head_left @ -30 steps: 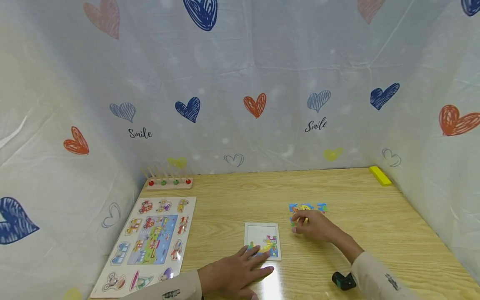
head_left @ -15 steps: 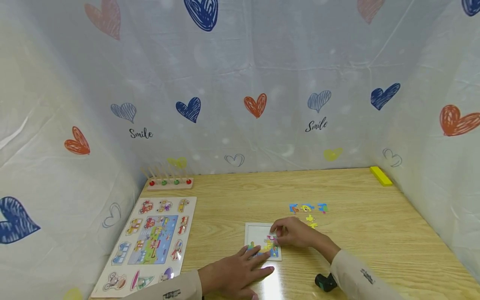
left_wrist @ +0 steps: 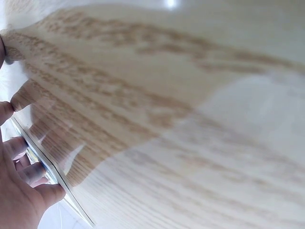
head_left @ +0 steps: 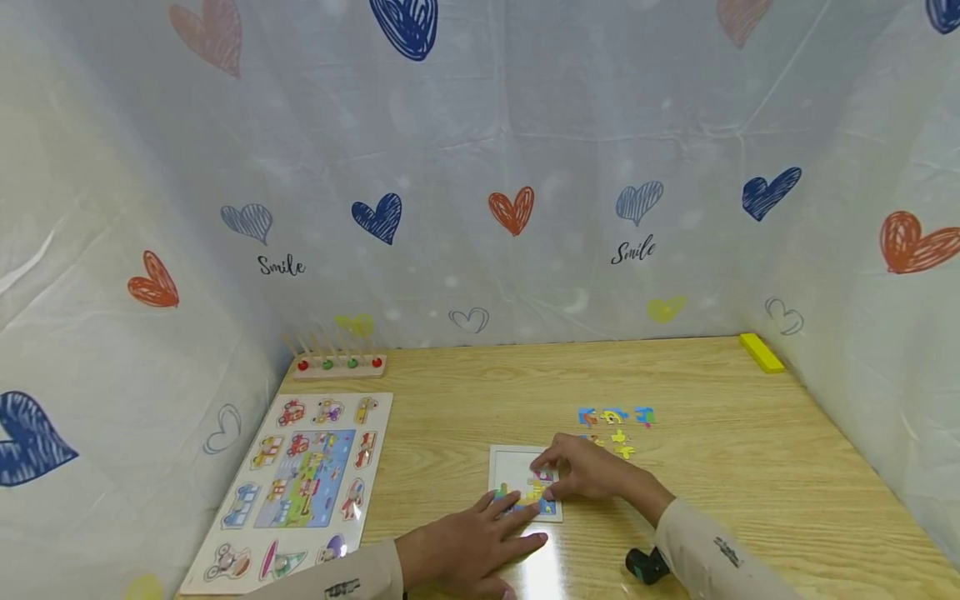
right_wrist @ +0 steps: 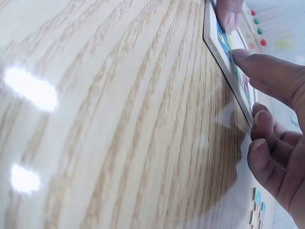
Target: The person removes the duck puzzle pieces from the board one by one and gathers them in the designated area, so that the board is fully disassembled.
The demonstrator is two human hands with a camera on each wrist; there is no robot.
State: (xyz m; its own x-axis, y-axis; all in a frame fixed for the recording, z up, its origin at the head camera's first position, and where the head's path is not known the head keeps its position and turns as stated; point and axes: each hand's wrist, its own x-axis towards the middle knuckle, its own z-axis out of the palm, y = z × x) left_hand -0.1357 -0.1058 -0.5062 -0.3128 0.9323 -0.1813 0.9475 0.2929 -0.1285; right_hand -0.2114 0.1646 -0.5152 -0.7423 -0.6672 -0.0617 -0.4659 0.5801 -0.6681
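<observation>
A small white puzzle tray [head_left: 517, 449] lies on the table, its near and right parts filled with colourful jigsaw pieces. My left hand [head_left: 480, 546] is spread flat, its fingertips resting on the tray's near side; the left wrist view shows those fingers over the tray edge [left_wrist: 71, 198]. At the tray's right side, my right hand [head_left: 588, 468] has thumb and index finger curled around a jigsaw piece [head_left: 543, 476] with pink on it, low among the laid ones. In the right wrist view the thumb [right_wrist: 248, 59] touches the pieces; the index fingertip is hidden.
Several loose jigsaw pieces [head_left: 615, 415] lie beyond my right hand. A large picture puzzle board [head_left: 378, 417] is on the left, with a pegged wooden stand [head_left: 341, 372] behind it. A yellow block [head_left: 761, 352] sits at the back right. Heart-printed cloth [head_left: 480, 250] encloses the table.
My right hand has gone from the loose pieces left to the tray, then shifted slightly further over its right side. The left hand has stayed in place.
</observation>
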